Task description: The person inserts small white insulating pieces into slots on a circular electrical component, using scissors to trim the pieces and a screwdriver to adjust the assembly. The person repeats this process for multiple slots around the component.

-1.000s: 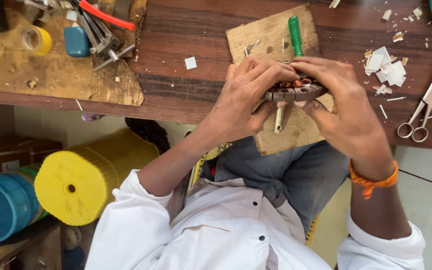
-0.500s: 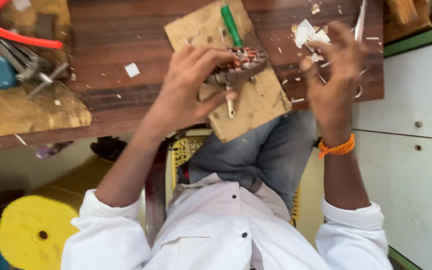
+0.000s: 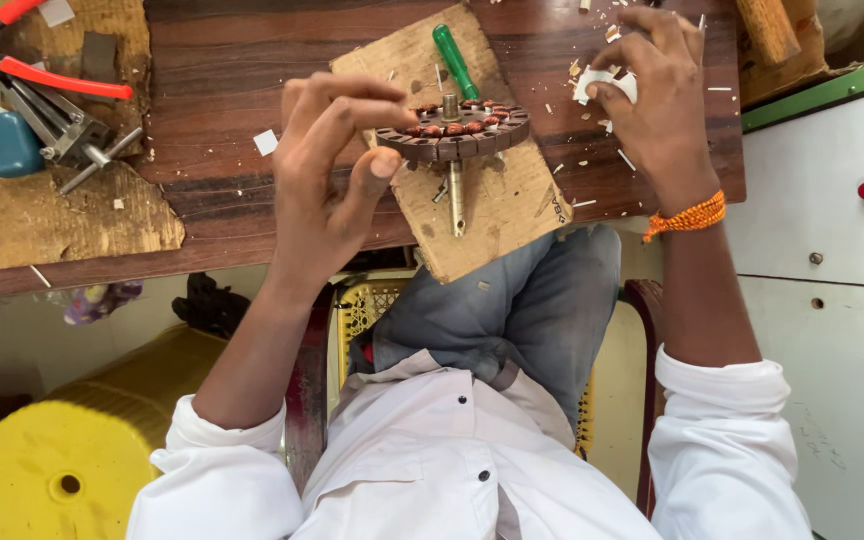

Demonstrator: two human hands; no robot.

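Note:
My left hand (image 3: 327, 170) grips the left rim of a round slotted motor stator (image 3: 452, 132) wound with copper coils, a metal shaft pointing down from its middle. It hovers over a square of brown cardboard (image 3: 492, 215) that juts past the wooden table's (image 3: 222, 190) front edge. My right hand (image 3: 652, 95), with an orange thread band at the wrist, has its fingers closed on white paper pieces (image 3: 597, 82) at the table's right side. A green-handled screwdriver (image 3: 455, 60) lies on the cardboard behind the stator.
Red-handled pliers (image 3: 52, 75), a blue block (image 3: 7, 140) and metal tools lie on a cardboard sheet at the left. White paper scraps are scattered near my right hand. A yellow spool (image 3: 52, 470) sits on the floor at the left; a white cabinet (image 3: 832, 250) stands at the right.
My right hand has let go of the stator and moved right to the white paper pieces. My left hand now holds the stator alone.

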